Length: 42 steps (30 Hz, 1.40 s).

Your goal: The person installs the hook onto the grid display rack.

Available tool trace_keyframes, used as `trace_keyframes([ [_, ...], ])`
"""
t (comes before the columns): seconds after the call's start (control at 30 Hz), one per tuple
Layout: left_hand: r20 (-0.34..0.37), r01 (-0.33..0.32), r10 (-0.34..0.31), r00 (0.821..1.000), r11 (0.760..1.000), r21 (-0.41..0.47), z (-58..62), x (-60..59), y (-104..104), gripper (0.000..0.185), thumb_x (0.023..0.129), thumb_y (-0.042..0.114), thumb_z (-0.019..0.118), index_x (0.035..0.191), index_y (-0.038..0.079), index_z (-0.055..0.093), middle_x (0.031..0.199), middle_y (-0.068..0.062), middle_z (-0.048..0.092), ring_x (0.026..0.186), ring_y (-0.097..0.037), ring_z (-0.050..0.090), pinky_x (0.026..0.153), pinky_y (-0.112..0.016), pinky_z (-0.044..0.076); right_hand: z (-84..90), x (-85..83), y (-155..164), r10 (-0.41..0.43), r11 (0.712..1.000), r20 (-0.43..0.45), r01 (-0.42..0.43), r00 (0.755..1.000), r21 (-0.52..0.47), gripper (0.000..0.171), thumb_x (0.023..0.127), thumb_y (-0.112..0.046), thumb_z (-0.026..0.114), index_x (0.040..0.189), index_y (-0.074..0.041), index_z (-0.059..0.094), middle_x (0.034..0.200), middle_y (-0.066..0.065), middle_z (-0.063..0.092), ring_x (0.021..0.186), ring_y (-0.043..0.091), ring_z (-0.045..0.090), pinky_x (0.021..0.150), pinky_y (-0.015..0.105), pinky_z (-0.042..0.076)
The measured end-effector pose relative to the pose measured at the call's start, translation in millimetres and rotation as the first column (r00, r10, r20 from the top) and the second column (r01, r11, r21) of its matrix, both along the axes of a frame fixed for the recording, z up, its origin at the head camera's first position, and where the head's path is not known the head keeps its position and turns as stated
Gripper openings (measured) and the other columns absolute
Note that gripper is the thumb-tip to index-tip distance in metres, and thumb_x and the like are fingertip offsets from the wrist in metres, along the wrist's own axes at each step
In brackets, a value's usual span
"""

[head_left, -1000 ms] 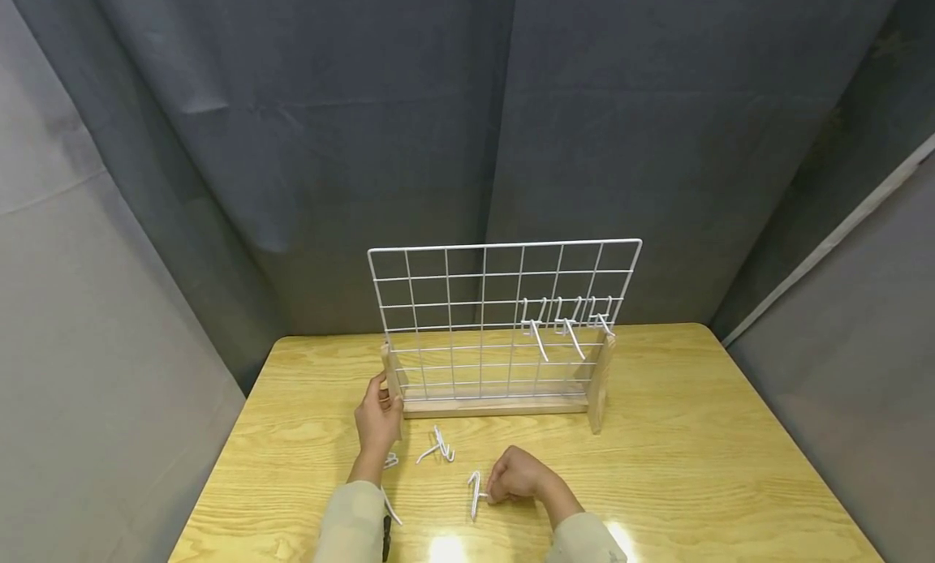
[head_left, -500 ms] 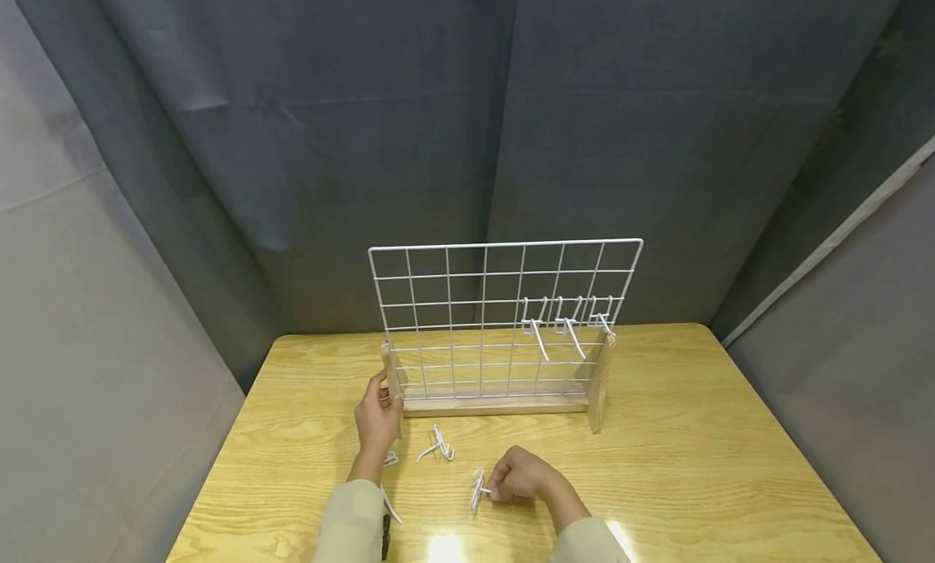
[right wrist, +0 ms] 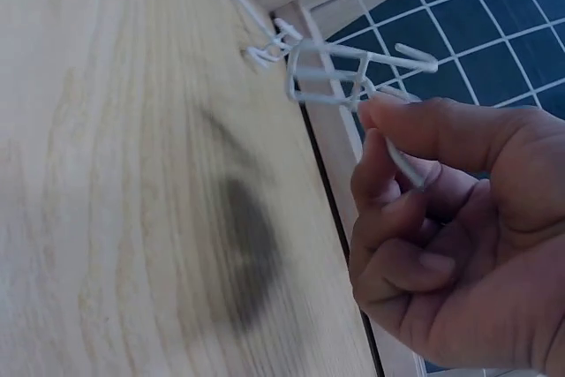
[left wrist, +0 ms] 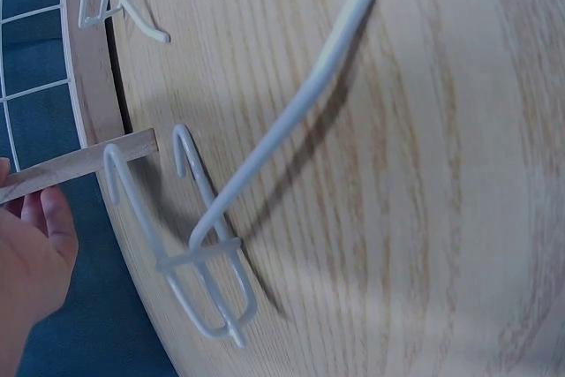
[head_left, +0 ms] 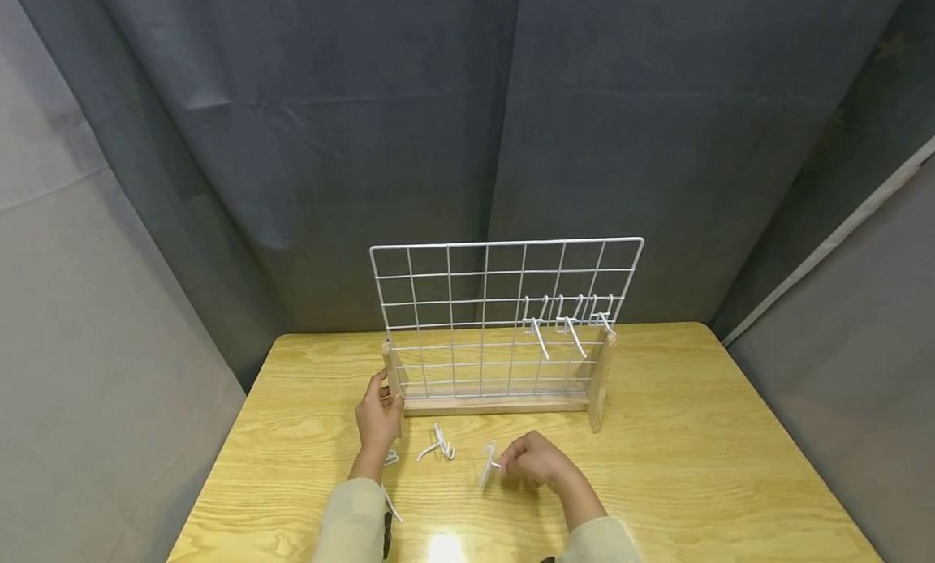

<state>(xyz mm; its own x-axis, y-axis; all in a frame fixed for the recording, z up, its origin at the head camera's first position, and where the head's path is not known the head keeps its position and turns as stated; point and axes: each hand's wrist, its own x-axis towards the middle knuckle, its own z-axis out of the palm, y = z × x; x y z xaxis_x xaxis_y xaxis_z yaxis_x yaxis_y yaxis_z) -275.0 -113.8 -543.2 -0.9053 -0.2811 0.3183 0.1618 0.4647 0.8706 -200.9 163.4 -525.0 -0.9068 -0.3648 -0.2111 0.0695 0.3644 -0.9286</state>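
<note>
A white wire grid panel (head_left: 504, 303) stands upright in a wooden base (head_left: 497, 404) on the table. Three white wire hooks (head_left: 566, 324) hang on its right side. My left hand (head_left: 378, 417) grips the left wooden end post (head_left: 391, 376) of the base. My right hand (head_left: 536, 459) pinches a white wire hook (head_left: 488, 461) (right wrist: 353, 72) and holds it lifted just above the table in front of the rack. Another loose hook (head_left: 438, 445) lies between my hands. A further hook (left wrist: 221, 218) lies on the wood under my left wrist.
The wooden table (head_left: 694, 466) is closed in by grey fabric walls (head_left: 438, 141) on three sides. One more white hook (head_left: 391, 506) lies beside my left sleeve, near the front edge.
My right hand has lifted the hook off the table and carried it up and a little to the right, toward the rack. The left hand has stayed on the post.
</note>
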Motion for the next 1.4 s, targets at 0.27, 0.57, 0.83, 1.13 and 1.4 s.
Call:
trace_keyframes([
  [0.27, 0.007, -0.010, 0.010, 1.000, 1.000, 0.005, 1.8, 0.0, 0.3, 0.050, 0.079, -0.005, 0.066, 0.125, 0.010, 0.055, 0.091, -0.015, 0.064, 0.082, -0.030, 0.066, 0.069, -0.037, 0.057, 10.0, -3.1, 3.9, -0.054, 0.989, 0.047, 0.060, 0.997, -0.136, 0.014, 0.083, 0.002, 0.057, 0.093, 0.011, 0.062, 0.067, 0.003, 0.054, 0.045, 0.004, 0.030, 0.041, 0.014, 0.025],
  [0.57, 0.023, 0.003, -0.003, 1.000, 1.000, 0.008, 2.1, 0.6, 0.4, 0.050, 0.080, -0.004, 0.066, 0.126, 0.011, 0.054, 0.092, -0.015, 0.064, 0.082, -0.029, 0.066, 0.069, -0.036, 0.057, 27.9, -12.4, 1.7, -0.219, 0.963, 0.080, 0.229, 0.972, -0.141, 0.015, 0.081, -0.007, 0.062, 0.088, 0.006, 0.064, 0.069, 0.001, 0.047, 0.053, 0.010, 0.034, 0.043, 0.016, 0.029],
  [0.83, 0.009, 0.007, -0.007, 1.000, 1.000, -0.003, 5.9, 0.5, -4.0, 0.049, 0.080, -0.003, 0.065, 0.126, 0.008, 0.053, 0.093, -0.017, 0.063, 0.083, -0.032, 0.065, 0.069, -0.039, 0.057, 48.4, -26.3, -3.0, -0.283, 0.915, 0.107, 0.302, 0.953, -0.268, 0.007, 0.077, -0.003, 0.060, 0.078, 0.002, 0.065, 0.061, 0.000, 0.048, 0.048, 0.008, 0.033, 0.039, 0.015, 0.025],
  [1.13, -0.004, 0.031, -0.031, 1.000, 0.999, -0.030, 6.1, 1.0, -0.2, 0.048, 0.080, -0.005, 0.065, 0.125, 0.005, 0.051, 0.094, -0.019, 0.063, 0.083, -0.034, 0.065, 0.068, -0.038, 0.058, 70.8, -32.8, -2.5, -0.297, 0.827, 0.202, 0.357, 0.933, -0.434, 0.010, 0.079, 0.003, 0.055, 0.086, 0.004, 0.062, 0.062, -0.001, 0.049, 0.049, 0.005, 0.036, 0.039, 0.014, 0.026],
  [1.4, 0.007, 0.019, -0.019, 1.000, 0.999, -0.033, 4.7, 2.0, 1.1, 0.048, 0.080, -0.004, 0.065, 0.125, 0.007, 0.052, 0.094, -0.019, 0.064, 0.083, -0.033, 0.066, 0.068, -0.038, 0.058, 90.0, -38.6, -5.2, -0.214, 0.775, 0.247, 0.318, 0.945, -0.546, 0.008, 0.087, 0.001, 0.054, 0.083, -0.001, 0.061, 0.063, -0.001, 0.050, 0.051, 0.006, 0.037, 0.041, 0.013, 0.027],
])
